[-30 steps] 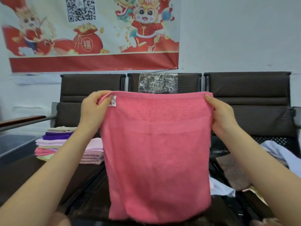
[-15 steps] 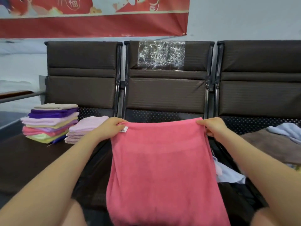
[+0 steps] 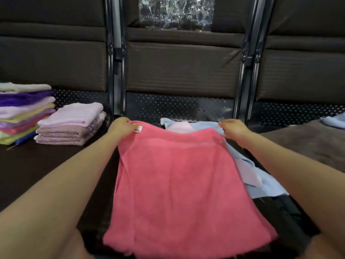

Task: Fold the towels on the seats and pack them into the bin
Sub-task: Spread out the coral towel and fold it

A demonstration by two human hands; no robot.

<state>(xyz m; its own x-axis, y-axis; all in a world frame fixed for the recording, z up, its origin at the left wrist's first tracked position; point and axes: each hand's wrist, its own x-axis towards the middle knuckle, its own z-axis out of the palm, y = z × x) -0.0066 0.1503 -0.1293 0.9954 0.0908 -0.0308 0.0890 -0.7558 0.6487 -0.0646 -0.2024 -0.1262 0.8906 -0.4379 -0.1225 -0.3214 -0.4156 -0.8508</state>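
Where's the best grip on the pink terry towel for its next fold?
Probably the two far corners of the pink terry towel, where the left hand and right hand hold it: one by the white tag, one at the opposite corner. Come from the near side, over the cloth. It lies spread flat on the middle seat, so that far edge is straight and exposed.

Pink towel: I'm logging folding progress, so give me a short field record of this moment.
towel in hand: pink towel, spread over the middle seat
left hand: left hand pinches the far left corner, by the white tag
right hand: right hand holds the far right corner
under it: light blue cloth, unfolded
folded stacks: multicoloured stack and lilac stack on the left seat
bin: not in view
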